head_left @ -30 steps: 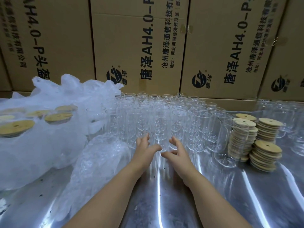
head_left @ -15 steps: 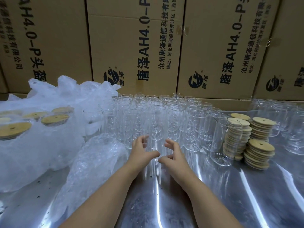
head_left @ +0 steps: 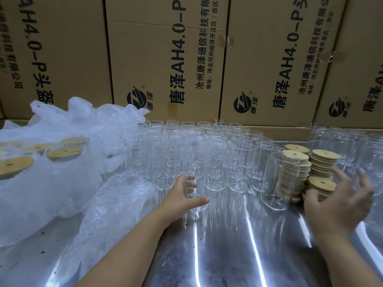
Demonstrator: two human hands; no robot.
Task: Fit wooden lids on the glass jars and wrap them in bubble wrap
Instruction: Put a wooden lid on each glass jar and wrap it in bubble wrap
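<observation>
The step in hand looks like the lid-fitting one, at its very start: one jar picked out, no lid taken yet. The left hand grips a clear glass jar at the front edge of the crowd of open jars. The thumb lies across the near side and the fingers curl round the far side, showing through the glass. The jar stands upright on the shiny metal table, or just above it (the reflections make it hard to tell which).

The right hand hovers over the stacks of wooden lids on the right, palm down and fingers spread apart, holding nothing. It is blurred, so I cannot tell whether a fingertip touches the nearest stack.

The next move, as I judge it, calls for lifting a single lid off the top without toppling the pile, then seating it level on the jar's rim. After that comes the loose bubble wrap lying just left of the left forearm. Further left, lidded jars sit bundled in wrap.
</observation>
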